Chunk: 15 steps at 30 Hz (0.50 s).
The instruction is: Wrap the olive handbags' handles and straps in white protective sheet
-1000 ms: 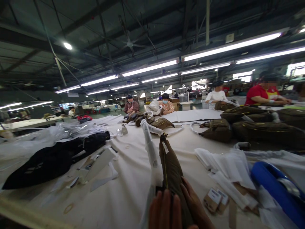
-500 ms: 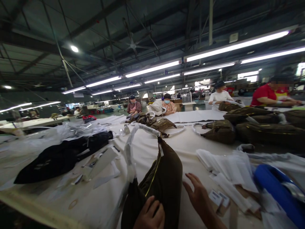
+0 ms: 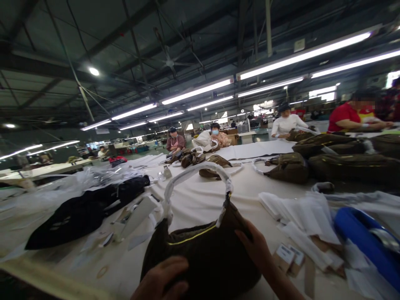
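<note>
A dark olive bag (image 3: 206, 258) stands upright on the white-covered table in front of me, its yellow zipper line across the top. Its handle (image 3: 200, 167), wrapped in white material, arches above it. My left hand (image 3: 165, 277) lies against the near face at the lower left, fingers loosely bent and partly blurred. At the bag's right side is my right hand (image 3: 254, 246), thumb on the near face and the other fingers partly hidden behind the edge, holding it.
A black bag (image 3: 81, 208) lies left among clear plastic. White strips (image 3: 303, 212), tags (image 3: 284, 254) and a blue object (image 3: 362, 237) are on the right. More olive bags (image 3: 353, 166) lie farther back. Several people sit or stand beyond the table.
The bag has turned so its broad side faces me, and its handle has opened into a wide arch. My right hand has moved onto the bag's right side; my left hand has shifted left.
</note>
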{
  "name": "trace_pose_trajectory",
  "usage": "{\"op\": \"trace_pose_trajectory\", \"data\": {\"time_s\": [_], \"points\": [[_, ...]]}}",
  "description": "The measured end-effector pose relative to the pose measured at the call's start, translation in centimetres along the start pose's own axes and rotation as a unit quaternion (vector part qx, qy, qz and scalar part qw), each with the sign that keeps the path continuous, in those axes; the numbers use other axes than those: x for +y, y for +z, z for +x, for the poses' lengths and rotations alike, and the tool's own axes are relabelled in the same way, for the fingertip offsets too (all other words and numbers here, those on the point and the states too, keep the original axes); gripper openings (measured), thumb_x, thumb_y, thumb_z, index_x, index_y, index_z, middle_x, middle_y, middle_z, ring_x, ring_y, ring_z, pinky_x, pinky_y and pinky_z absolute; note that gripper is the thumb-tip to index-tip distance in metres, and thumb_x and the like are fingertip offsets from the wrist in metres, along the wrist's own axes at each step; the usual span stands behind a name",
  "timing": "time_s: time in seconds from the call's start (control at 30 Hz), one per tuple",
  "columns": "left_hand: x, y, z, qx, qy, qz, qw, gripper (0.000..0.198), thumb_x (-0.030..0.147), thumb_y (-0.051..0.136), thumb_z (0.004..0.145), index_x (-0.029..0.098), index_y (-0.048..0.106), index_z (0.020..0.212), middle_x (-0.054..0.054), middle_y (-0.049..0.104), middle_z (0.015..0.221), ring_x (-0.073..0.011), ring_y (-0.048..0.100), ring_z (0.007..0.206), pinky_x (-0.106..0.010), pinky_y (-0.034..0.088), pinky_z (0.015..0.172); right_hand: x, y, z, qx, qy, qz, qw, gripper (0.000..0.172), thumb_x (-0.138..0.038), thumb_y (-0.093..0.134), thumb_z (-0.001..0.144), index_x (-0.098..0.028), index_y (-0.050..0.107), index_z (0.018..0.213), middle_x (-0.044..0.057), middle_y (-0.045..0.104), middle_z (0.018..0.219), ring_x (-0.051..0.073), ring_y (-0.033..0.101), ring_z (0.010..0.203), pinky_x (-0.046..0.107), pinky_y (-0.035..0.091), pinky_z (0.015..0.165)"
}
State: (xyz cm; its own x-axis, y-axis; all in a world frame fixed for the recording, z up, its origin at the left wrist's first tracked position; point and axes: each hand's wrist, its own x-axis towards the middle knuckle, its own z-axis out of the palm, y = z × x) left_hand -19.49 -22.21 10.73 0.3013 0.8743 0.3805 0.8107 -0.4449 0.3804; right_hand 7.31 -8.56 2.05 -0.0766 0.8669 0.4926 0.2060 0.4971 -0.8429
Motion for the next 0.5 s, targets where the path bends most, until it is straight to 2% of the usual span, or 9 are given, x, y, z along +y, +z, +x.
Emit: {"op": "trace_pose_trajectory", "data": {"time_s": [0.07, 0.1, 0.13, 0.17, 0.2, 0.27, 0.33, 0.37, 0.5], "points": [[2.5, 0.1, 4.1, 0.051, -0.126, -0.158, 0.978, 0.034, 0.042, 0.051, 0.078, 0.021, 0.059, 0.102, -0.005, 0.06, 0.109, -0.0167, 0.054, 0.102, -0.023, 0.041, 0.09, 0.0, 0.2, -1.0, 0.008, -0.007, 0.003, 1.0, 0.036, -0.033, 0.052, 0.078, -0.021, 0.052, 0.112, 0.005, 0.06, 0.108, 0.022, 0.054, 0.1, 0.033, 0.043, 0.088], [3.7, 0.6, 6.6, 0.093, -0.169, -0.246, 0.95, 0.041, 0.046, 0.046, 0.08, 0.017, 0.056, 0.107, -0.007, 0.059, 0.109, -0.0179, 0.054, 0.102, -0.026, 0.041, 0.089, -0.1, 0.1, -1.3, 0.01, -0.012, 0.002, 1.0, 0.035, -0.032, 0.052, 0.077, -0.022, 0.053, 0.111, 0.005, 0.06, 0.108, 0.021, 0.054, 0.1, 0.032, 0.043, 0.088], [4.8, 1.3, 9.1, 0.164, -0.191, -0.317, 0.914, 0.049, 0.052, 0.045, 0.078, 0.014, 0.053, 0.108, -0.009, 0.06, 0.105, -0.0189, 0.056, 0.098, -0.028, 0.043, 0.087, -0.1, 0.1, -1.5, 0.012, -0.016, 0.001, 1.0, 0.034, -0.031, 0.053, 0.077, -0.022, 0.053, 0.11, 0.005, 0.06, 0.107, 0.021, 0.054, 0.099, 0.032, 0.044, 0.088], [5.7, 2.1, 11.6, 0.193, -0.205, -0.362, 0.889, 0.054, 0.056, 0.045, 0.076, 0.011, 0.053, 0.105, -0.01, 0.062, 0.099, -0.0197, 0.057, 0.094, -0.029, 0.044, 0.084, -0.1, 0.0, -1.6, 0.013, -0.02, -0.002, 1.0, 0.033, -0.031, 0.052, 0.077, -0.022, 0.054, 0.109, 0.004, 0.06, 0.106, 0.021, 0.055, 0.098, 0.032, 0.044, 0.088], [6.5, 2.9, 13.8, 0.181, -0.218, -0.382, 0.88, 0.057, 0.06, 0.044, 0.074, 0.008, 0.056, 0.097, -0.011, 0.063, 0.09, -0.0206, 0.059, 0.087, -0.03, 0.045, 0.078, -0.2, -0.2, -1.7, 0.014, -0.024, -0.006, 1.0, 0.033, -0.03, 0.052, 0.078, -0.022, 0.053, 0.11, 0.004, 0.06, 0.105, 0.021, 0.055, 0.098, 0.032, 0.044, 0.087], [7.9, 4.7, 16.9, 0.105, -0.201, -0.385, 0.895, 0.057, 0.063, 0.042, 0.073, 0.009, 0.059, 0.081, -0.009, 0.062, 0.073, -0.0193, 0.059, 0.071, -0.028, 0.045, 0.064, -0.1, -0.3, -1.8, 0.011, -0.031, -0.016, 0.999, 0.033, -0.027, 0.05, 0.079, -0.023, 0.052, 0.111, 0.003, 0.061, 0.105, 0.02, 0.055, 0.098, 0.031, 0.045, 0.087], [8.9, 6.3, 18.3, 0.064, -0.182, -0.352, 0.916, 0.052, 0.06, 0.044, 0.073, 0.01, 0.059, 0.072, -0.006, 0.059, 0.064, -0.017, 0.055, 0.061, -0.026, 0.04, 0.055, 0.1, -0.3, -1.9, 0.012, -0.039, -0.032, 0.999, 0.032, -0.025, 0.049, 0.079, -0.023, 0.051, 0.112, 0.003, 0.06, 0.107, 0.019, 0.055, 0.099, 0.029, 0.046, 0.087], [9.2, 6.9, 18.4, 0.073, -0.172, -0.324, 0.927, 0.047, 0.056, 0.045, 0.074, 0.011, 0.059, 0.07, -0.005, 0.058, 0.063, -0.0163, 0.054, 0.06, -0.025, 0.039, 0.054, 0.4, -0.2, -1.9, 0.014, -0.041, -0.042, 0.998, 0.032, -0.025, 0.048, 0.08, -0.023, 0.051, 0.112, 0.003, 0.06, 0.108, 0.019, 0.055, 0.1, 0.029, 0.046, 0.087], [9.2, 8.5, 16.7, 0.181, -0.109, -0.241, 0.947, 0.028, 0.039, 0.045, 0.08, 0.014, 0.059, 0.083, -0.004, 0.06, 0.074, -0.0164, 0.054, 0.07, -0.027, 0.041, 0.065, 1.2, 0.2, -2.3, 0.037, -0.048, -0.102, 0.993, 0.035, -0.029, 0.046, 0.08, -0.02, 0.051, 0.113, 0.007, 0.059, 0.111, 0.021, 0.055, 0.103, 0.032, 0.047, 0.087]]}}
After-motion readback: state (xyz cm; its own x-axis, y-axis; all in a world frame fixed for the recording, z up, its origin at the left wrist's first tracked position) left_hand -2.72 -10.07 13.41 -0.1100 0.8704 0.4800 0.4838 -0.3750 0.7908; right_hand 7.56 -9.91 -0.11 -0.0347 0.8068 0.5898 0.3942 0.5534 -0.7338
